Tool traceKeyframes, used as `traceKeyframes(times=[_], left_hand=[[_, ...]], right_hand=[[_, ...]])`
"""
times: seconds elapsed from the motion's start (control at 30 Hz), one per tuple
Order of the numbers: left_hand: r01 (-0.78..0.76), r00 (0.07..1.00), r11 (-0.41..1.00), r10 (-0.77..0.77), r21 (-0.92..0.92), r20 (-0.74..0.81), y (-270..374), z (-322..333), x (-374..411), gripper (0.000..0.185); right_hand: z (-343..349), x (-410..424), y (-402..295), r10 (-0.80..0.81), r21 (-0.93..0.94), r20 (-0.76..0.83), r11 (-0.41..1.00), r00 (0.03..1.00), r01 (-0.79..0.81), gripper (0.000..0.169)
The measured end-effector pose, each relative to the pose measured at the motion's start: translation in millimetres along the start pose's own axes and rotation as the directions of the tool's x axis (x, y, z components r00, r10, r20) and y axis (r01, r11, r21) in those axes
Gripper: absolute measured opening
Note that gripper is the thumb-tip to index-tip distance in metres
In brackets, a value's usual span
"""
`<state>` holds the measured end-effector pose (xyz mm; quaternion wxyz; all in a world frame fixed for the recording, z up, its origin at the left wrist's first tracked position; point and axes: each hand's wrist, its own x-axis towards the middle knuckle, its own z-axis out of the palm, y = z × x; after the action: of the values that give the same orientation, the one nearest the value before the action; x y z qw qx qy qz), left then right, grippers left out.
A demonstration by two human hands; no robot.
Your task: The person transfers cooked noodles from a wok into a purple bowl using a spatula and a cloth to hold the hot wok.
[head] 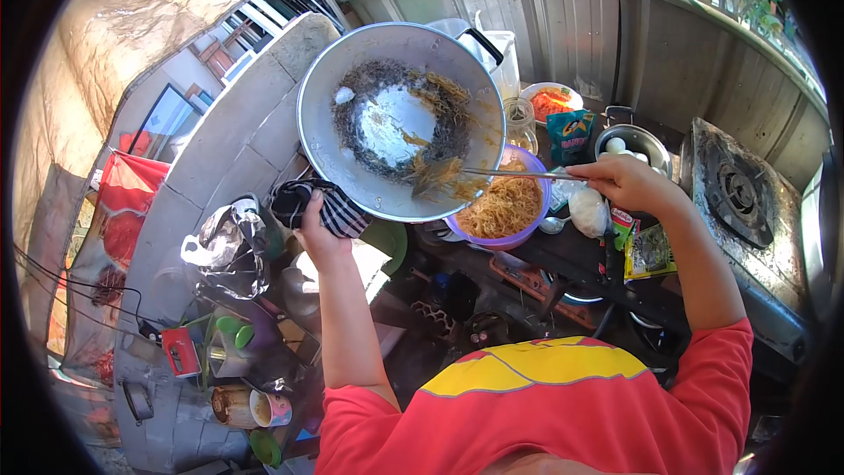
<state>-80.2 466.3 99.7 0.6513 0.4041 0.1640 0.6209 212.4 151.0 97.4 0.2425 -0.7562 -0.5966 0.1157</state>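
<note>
A large aluminium wok (323,138) is tilted towards a purple plastic basin (537,221), its rim overlapping the basin's edge in the view. Dark residue and noodle scraps cling to its inside. My left hand (322,231) grips a black-and-white striped cloth (339,210) at the wok's near-left side; the handle beneath is hidden. In my right hand (626,181) is the thin handle of a metal spatula (521,173). The spatula's blade rests inside the wok at its lower right, with cooked noodles on it. More brown noodles (498,211) fill the basin.
To the right stands a gas stove (738,194), beside a metal pot (667,152) of eggs. Behind the basin are a glass jar (521,122), a teal pouch (570,135) and a plate of orange-red food (552,104). A spoon (552,224) and seasoning packets (649,251) lie nearby.
</note>
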Motion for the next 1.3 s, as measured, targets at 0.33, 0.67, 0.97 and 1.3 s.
traceKeyframes(times=[0.33,0.67,0.97,1.3], left_hand=[[-0.057,0.996,0.998,0.059,0.031,-0.07,5,28,-32,0.031],[-0.118,0.99,0.992,0.12,0.033,-0.069,5,12,-26,0.035],[-0.101,0.992,0.993,0.105,0.061,-0.064,-2,22,-30,0.035],[-0.161,0.983,0.981,0.169,0.104,-0.068,0,16,-32,0.029]], right_hand=[[35,78,-52,-0.078,-0.01,-0.602,0.996,0.795,0.09,0.044],[30,-10,-23,0.084,-0.197,-0.259,0.971,0.962,-0.138,0.036],[46,47,-35,-0.075,0.342,-0.284,0.924,0.956,0.174,0.038],[2,-15,-10,0.041,-0.102,-0.126,0.993,0.991,-0.054,0.038]])
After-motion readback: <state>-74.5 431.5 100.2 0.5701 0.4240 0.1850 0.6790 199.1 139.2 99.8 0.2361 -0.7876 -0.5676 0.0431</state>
